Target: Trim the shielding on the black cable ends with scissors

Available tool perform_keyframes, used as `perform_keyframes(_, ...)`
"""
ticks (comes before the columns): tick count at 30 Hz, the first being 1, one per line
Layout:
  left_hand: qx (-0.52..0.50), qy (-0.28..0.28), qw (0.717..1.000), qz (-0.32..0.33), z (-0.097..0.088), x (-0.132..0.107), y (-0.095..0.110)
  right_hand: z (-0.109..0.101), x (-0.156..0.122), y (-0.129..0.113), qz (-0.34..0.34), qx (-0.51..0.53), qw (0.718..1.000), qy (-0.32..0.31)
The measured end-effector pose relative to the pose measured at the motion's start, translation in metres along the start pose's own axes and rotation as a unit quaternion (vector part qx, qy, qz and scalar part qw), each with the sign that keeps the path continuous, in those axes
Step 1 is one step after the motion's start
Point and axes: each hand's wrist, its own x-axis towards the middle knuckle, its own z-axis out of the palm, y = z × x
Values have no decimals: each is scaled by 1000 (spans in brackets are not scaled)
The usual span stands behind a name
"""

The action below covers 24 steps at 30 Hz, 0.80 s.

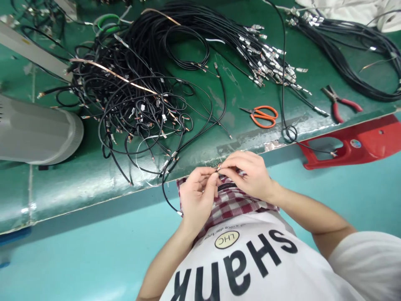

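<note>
In the head view my left hand (199, 196) and my right hand (252, 173) meet at the bench's front edge, just above my lap. Between their fingertips they pinch the end of a thin black cable (217, 170), where a bit of reddish or copper wire shows. The fingers cover most of that end. A loop of black cable (227, 186) lies under the hands against the checked cloth. Orange-handled scissors (265, 116) lie on the bench beyond my right hand. To the left of my left hand, a black cable hangs over the edge with a silvery tip (179, 213).
A large tangle of black cables (147, 83) covers the bench's left and middle. Red-handled pliers (336, 100) and a cable bundle (351, 75) lie to the right. A grey machine housing (34, 129) stands at left. A red plastic piece (369, 140) sits below the bench edge.
</note>
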Motion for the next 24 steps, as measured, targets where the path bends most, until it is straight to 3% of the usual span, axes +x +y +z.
perform_keyframes(3,20,-13,1000,10,0,-1,-2,-2,2,1,-44,-43,998,-20)
perform_keyframes(5,105,14,992,69,1,-3,-5,-4,3,-2,-35,-48,998,-36)
perform_keyframes(7,232,71,954,177,2,-4,-11,-4,4,-6,34,28,998,-51)
perform_keyframes(8,290,98,923,232,2,-4,-14,-3,5,-8,102,112,986,-66)
perform_keyframes(9,333,118,894,275,3,-4,-18,-1,6,-9,187,217,954,-88)
perform_keyframes(11,367,134,869,304,4,-3,-21,2,8,-9,355,424,824,-128)
perform_keyframes(12,359,131,878,287,4,-1,-22,4,9,-9,411,492,755,-137)
perform_keyframes(13,334,121,901,251,4,0,-21,5,10,-8,441,530,711,-139)
perform_keyframes(14,290,101,930,201,3,2,-19,5,11,-6,447,539,702,-135)
perform_keyframes(16,168,49,980,95,3,5,-13,2,12,-3,411,494,758,-115)
perform_keyframes(18,60,13,998,27,3,6,-6,-3,12,-1,353,413,836,-80)
perform_keyframes(19,30,7,999,10,3,7,-3,-5,11,-1,333,378,861,-62)
perform_keyframes(24,22,-6,1000,-18,7,6,1,-2,9,-2,292,305,906,-26)
